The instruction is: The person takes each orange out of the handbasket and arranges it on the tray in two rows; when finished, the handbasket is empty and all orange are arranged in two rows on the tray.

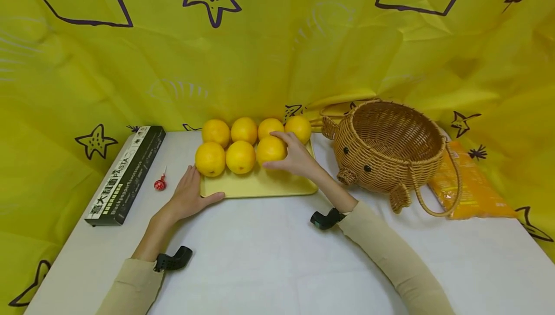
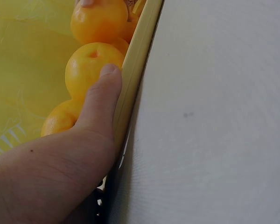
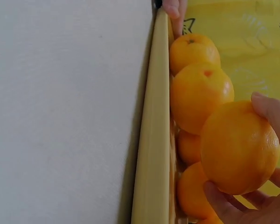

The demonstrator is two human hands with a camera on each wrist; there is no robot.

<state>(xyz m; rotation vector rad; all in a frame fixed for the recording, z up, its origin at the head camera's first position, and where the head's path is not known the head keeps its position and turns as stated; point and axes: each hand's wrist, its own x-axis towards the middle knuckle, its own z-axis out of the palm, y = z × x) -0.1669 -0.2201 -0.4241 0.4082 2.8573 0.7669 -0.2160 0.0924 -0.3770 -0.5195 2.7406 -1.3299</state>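
Several oranges [image 1: 210, 159] sit in two rows on a pale yellow tray [image 1: 260, 189]. In the front row, my right hand [image 1: 299, 160] grips the rightmost orange [image 3: 240, 147], thumb on one side and fingers curled round the other. This fruit stands out above its neighbours in the right wrist view. At the tray's front left corner rests my left hand [image 1: 188, 197]. Its fingers lie straight along the left side, and the thumb [image 2: 101, 100] stretches over the front rim. The other left fingers are hidden in the left wrist view.
Right of the tray stands a wicker basket [image 1: 373, 173] with an animal face and loop handles, in front of an orange packet [image 1: 472, 185]. A pasta box [image 1: 125, 175] and a red lollipop [image 1: 160, 183] lie left. Yellow cloth [image 1: 260, 64] hangs behind.
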